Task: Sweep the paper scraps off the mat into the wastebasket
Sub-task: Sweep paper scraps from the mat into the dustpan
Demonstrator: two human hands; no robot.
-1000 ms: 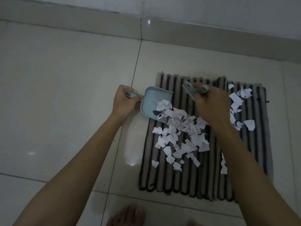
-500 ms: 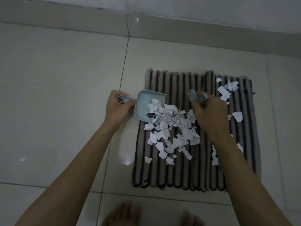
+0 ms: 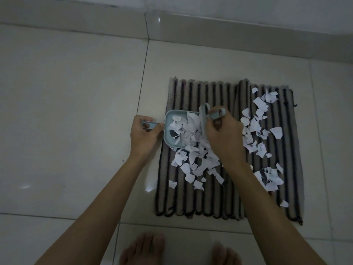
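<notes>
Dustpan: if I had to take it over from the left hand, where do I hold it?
Grip the dustpan by its flat handle, coming from the mat's left side. The handle sticks out over the tiles, away from the paper scraps; the left hand holds it there.

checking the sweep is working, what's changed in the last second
The right hand has dragged the brush left, up to the dustpan mouth, pushing more paper scraps into it. The left hand still grips the dustpan handle, and the scraps on the right of the mat lie untouched.
</notes>
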